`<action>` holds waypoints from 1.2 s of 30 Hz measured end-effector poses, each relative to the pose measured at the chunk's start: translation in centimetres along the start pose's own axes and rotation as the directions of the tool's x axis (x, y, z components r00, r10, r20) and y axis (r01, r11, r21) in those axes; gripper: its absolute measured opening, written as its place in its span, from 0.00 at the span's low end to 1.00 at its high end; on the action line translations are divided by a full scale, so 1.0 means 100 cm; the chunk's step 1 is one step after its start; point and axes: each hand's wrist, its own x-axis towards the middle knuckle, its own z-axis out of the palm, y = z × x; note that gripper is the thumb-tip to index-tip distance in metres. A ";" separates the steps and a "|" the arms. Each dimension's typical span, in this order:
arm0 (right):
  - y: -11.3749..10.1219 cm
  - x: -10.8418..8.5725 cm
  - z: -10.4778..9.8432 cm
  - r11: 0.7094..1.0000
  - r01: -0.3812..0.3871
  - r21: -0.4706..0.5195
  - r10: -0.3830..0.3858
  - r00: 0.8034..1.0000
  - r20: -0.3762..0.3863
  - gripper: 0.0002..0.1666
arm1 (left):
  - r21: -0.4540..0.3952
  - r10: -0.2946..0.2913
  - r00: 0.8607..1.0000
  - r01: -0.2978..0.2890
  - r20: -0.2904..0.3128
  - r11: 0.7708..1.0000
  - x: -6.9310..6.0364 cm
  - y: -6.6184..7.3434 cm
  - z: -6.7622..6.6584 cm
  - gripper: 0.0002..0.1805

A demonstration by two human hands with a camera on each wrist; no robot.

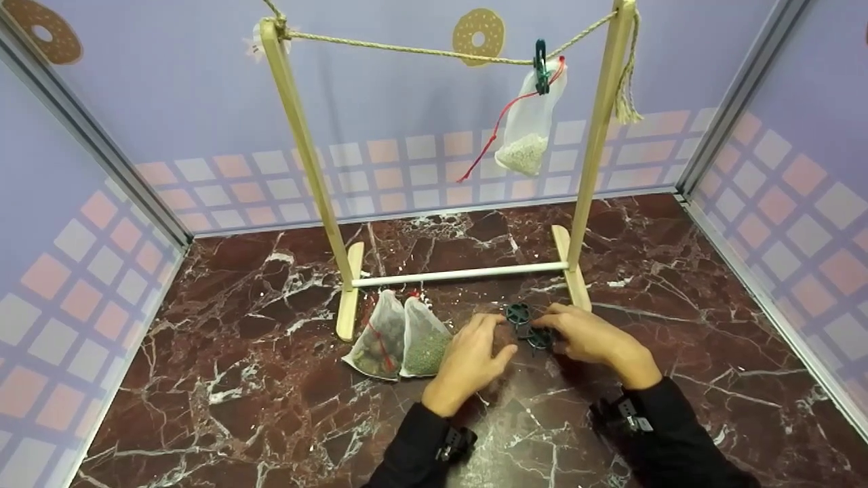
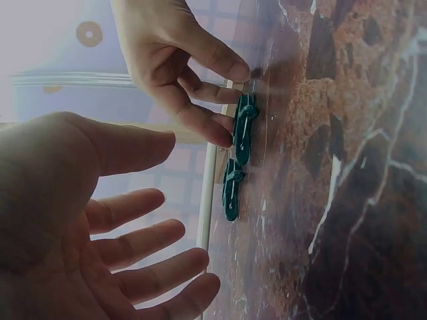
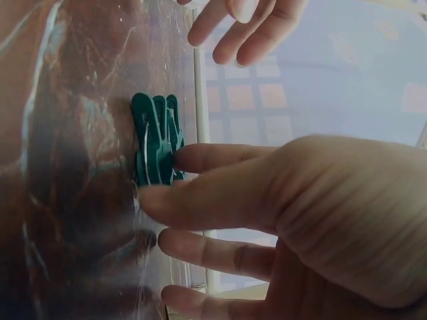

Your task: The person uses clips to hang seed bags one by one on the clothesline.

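Dark green plastic clips (image 1: pixel 518 315) lie together on the dark red marbled table between my two hands. My right hand (image 1: pixel 586 335) is at the clips, an index fingertip against one clip (image 3: pixel 157 143) and the thumb close to its end. Its other fingers are spread apart. My left hand (image 1: pixel 471 359) hovers to the left of the clips with loosely extended fingers (image 2: pixel 143 240) and holds nothing. Beside it stand two white mesh bags with red drawstrings: one with brownish lumps (image 1: pixel 380 342), the other with green bits (image 1: pixel 424 342), partly covered by the hand.
A wooden frame (image 1: pixel 302 135) with a white crossbar (image 1: pixel 461 274) stands behind the hands. From its rope (image 1: pixel 407 48), a green clip (image 1: pixel 540 68) holds another mesh bag (image 1: pixel 525 135) with pale contents. Patterned panels (image 1: pixel 407 122) enclose the table's back and sides.
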 end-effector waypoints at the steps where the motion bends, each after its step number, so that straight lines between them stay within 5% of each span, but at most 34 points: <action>1: 0.000 0.000 0.000 1.000 -0.003 0.002 0.003 1.000 0.008 0.31 | 0.003 -0.002 1.000 0.002 0.005 1.000 0.000 0.000 0.000 0.27; 10: -0.002 0.001 0.003 0.998 -0.056 0.003 0.056 0.997 0.060 0.35 | 0.000 -0.041 0.995 0.041 0.090 0.999 -0.001 0.000 0.000 0.28; 19: -0.008 0.001 0.004 0.995 -0.097 -0.009 0.098 0.993 0.066 0.30 | 0.008 -0.033 0.993 0.032 0.112 0.999 -0.002 -0.001 0.001 0.28; 27: -0.009 0.003 0.005 0.999 -0.045 -0.018 0.046 0.997 0.069 0.25 | -0.015 -0.095 0.981 0.099 0.170 0.995 -0.001 -0.001 0.000 0.28; 36: -0.012 0.004 -0.001 0.996 -0.031 0.087 0.031 1.000 -0.004 0.25 | -0.099 0.039 0.981 -0.020 0.192 0.995 0.003 -0.015 -0.011 0.38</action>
